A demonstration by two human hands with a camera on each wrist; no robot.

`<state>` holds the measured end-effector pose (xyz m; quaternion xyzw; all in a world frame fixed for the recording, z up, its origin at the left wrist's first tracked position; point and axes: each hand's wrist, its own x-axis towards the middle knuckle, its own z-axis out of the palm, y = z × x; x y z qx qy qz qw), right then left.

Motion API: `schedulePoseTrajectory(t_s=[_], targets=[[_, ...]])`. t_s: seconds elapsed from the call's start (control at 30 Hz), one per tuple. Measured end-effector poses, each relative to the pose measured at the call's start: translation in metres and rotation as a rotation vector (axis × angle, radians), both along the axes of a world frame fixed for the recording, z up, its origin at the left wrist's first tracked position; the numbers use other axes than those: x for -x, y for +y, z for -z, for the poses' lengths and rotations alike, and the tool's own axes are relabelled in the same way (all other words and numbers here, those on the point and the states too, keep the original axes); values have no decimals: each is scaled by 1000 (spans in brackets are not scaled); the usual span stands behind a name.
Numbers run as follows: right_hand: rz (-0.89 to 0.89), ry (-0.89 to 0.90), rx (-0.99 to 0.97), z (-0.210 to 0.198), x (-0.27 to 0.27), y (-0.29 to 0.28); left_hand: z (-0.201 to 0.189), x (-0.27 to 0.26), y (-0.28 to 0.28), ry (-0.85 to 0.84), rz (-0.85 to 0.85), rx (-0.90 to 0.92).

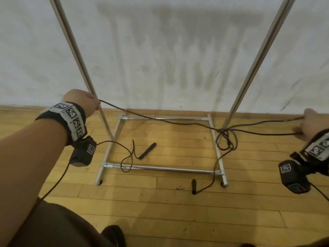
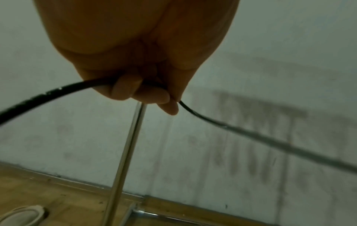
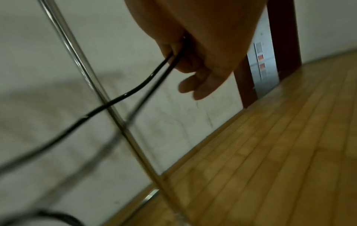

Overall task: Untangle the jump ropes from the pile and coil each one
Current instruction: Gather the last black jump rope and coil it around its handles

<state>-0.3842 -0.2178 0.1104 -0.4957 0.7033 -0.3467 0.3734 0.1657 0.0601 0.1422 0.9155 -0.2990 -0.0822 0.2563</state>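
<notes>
A thin black jump rope (image 1: 178, 122) stretches across the metal rack between my two hands. My left hand (image 1: 85, 102) grips it beside the rack's left pole; in the left wrist view the curled fingers (image 2: 135, 90) close round the rope (image 2: 48, 93). My right hand (image 1: 310, 125) holds two strands at the far right, the rope (image 3: 135, 90) running out of the fist (image 3: 185, 61). The strands knot into a tangle (image 1: 227, 138) around the right pole's foot. One black handle (image 1: 147, 150) lies inside the base frame, another handle (image 1: 194, 188) lies in front of it.
The chrome rack has two slanting poles (image 1: 74, 50), (image 1: 263, 50) and a rectangular base frame (image 1: 160, 168) on a wooden floor, close to a stained white wall (image 1: 169, 50). A dark red door frame (image 3: 284, 30) stands to the right. A shoe (image 2: 21, 215) shows low left.
</notes>
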Motion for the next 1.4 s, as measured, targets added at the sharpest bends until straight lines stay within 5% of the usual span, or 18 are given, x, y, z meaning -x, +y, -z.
schedulePoseTrajectory(t_s=[0.07,0.13,0.17,0.27,0.33,0.4,0.47,0.53,0.63,0.73,0.83,0.9,0.97,1.1,1.27,1.4], targets=[[90,-311,90,-13,-17,9,2,5,-3,33,30,37],[66,-319,87,-24,-42,17,1,16,-8,212,68,194],[-44,-147,102,-32,-55,21,-1,24,-10,290,108,261],[-437,750,45,-46,-85,44,-12,50,-14,444,310,368],[-654,1028,41,-47,-108,62,-23,69,-17,582,466,401],[-939,873,94,-53,-140,91,-30,88,-21,702,639,333],[-1217,468,57,-62,-171,130,-34,106,-25,779,785,281],[-1320,121,-23,-63,-198,164,-37,118,-29,799,841,323],[-1343,-102,-27,-52,-217,187,-40,113,-33,658,724,458],[-1325,43,-106,-36,-206,175,-42,85,-32,473,398,683],[-1374,583,-140,-11,-179,148,-42,47,-23,352,33,833],[-1351,805,-120,3,-162,135,-34,22,-14,210,-137,728],[-1296,804,-95,6,-153,129,-20,4,-7,122,-182,504],[-1268,612,32,-19,-160,134,-7,22,-11,26,134,-79],[-1307,415,93,-47,-179,162,-29,133,-30,282,851,-30],[-1215,222,154,-60,-183,170,-36,174,-37,344,1040,-125]])
